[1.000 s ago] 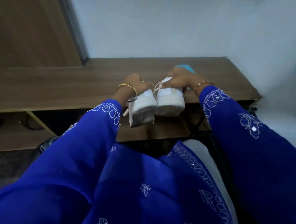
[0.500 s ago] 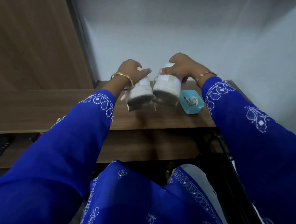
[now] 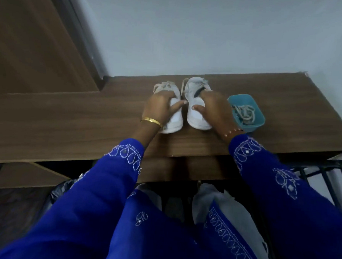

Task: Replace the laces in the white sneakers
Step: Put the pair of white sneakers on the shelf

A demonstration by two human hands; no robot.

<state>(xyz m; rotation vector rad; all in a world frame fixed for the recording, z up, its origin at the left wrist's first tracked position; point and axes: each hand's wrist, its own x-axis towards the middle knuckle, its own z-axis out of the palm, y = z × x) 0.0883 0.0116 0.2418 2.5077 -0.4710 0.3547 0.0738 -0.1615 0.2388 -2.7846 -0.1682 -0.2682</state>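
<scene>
Sneakers [image 3: 197, 111] side by side, hand [image 3: 161, 107] gripping each

A wood-grain desk [image 3: 67, 120] stands against a pale grey wall [image 3: 211, 32], beside a brown wooden panel [image 3: 28, 42].

A long wooden desk [image 3: 67, 120] runs left to right against a pale wall [image 3: 211, 32]. A brown wooden panel [image 3: 32, 43] stands at far left. Below the desk's right end, a black metal frame [image 3: 322, 169] shows, and a dark bag [image 3: 62, 191] lies near left.
</scene>
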